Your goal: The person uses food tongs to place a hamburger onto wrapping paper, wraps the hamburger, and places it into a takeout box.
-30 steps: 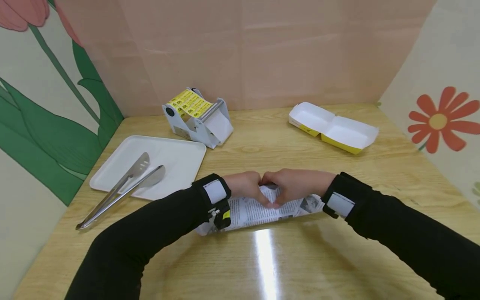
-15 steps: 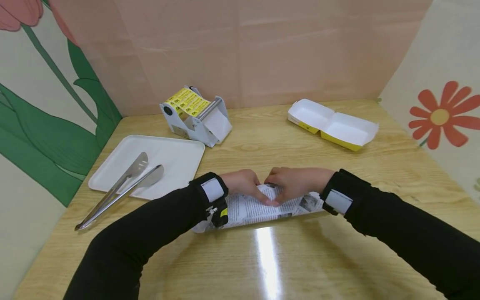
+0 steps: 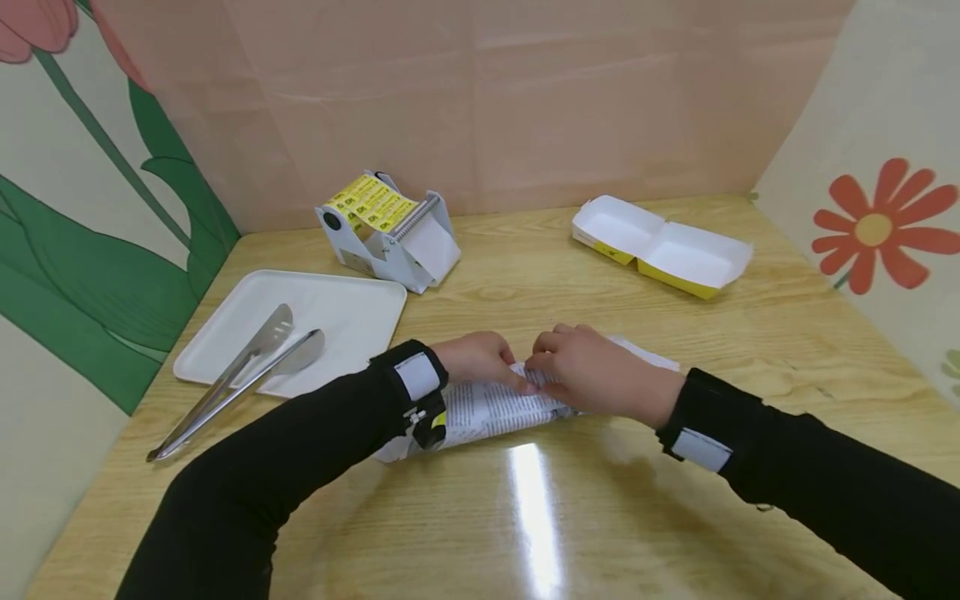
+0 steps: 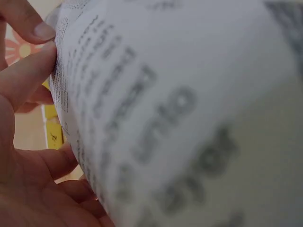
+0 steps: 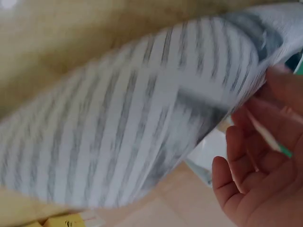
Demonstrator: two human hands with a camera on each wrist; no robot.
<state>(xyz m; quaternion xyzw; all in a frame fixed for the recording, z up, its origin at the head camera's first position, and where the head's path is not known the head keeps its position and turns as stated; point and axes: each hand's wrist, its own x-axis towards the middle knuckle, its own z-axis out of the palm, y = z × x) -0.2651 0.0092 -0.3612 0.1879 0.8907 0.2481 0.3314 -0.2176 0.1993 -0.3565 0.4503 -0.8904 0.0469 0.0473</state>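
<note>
A rolled bundle of newsprint-patterned wrapping paper (image 3: pixel 491 412) lies across the table in front of me; what is inside it cannot be seen. My left hand (image 3: pixel 480 358) grips the bundle near its middle, thumb on the near side and fingers behind. Close beside it, my right hand (image 3: pixel 600 371) pinches the top edge of the paper, covering part of it. The two thumbs nearly meet in the left wrist view, against the printed paper (image 4: pixel 165 113). In the right wrist view, the paper (image 5: pixel 118 118) slants past my curled right fingers (image 5: pixel 227 184).
At the left, metal tongs (image 3: pixel 225 387) lean on a white tray (image 3: pixel 360 304). Behind stands a label dispenser (image 3: pixel 390 242) with yellow stickers. An open white-and-yellow food box (image 3: pixel 663 242) sits at the back right. Walls stand at the back and sides.
My right hand has turned, its wrist coming lower and nearer. The right end of the paper bundle now shows beyond that hand, angled away. The left hand stays on the paper.
</note>
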